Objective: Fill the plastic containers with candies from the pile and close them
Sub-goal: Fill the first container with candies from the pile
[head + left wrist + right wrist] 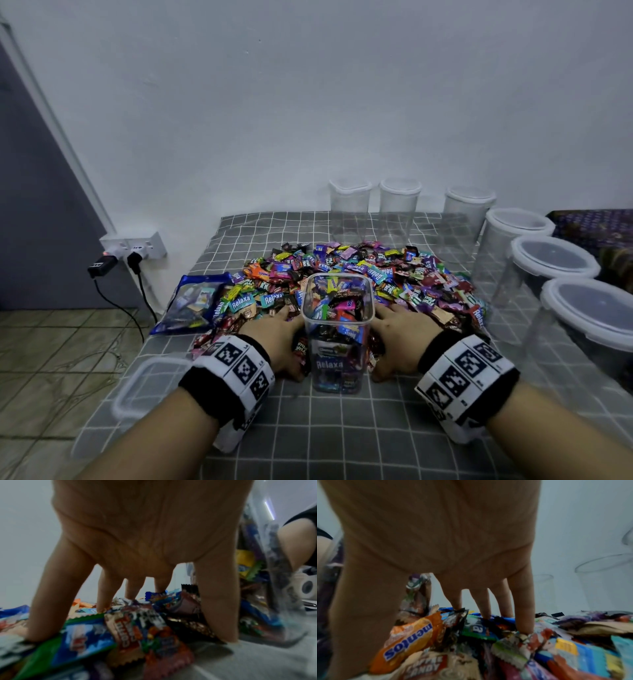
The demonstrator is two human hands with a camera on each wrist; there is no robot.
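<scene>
Spread hands, left [278, 337] and right [400, 337], press candy pile [359, 274] flanking the filled container [337, 329]; lidded containers [555, 260] line the bed's right edge.

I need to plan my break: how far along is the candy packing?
Early on. Done: the open container looks nearly full. In hand: left hand and right hand spread on the candy pile beside it, gathering more. Left: fit its lid, lying at the near left; the six lidded containers still look empty.

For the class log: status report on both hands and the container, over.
Left hand and right hand open, spread on candy pile. Open container nearly full between them. Its lid lies left. Nothing blocking.
</scene>
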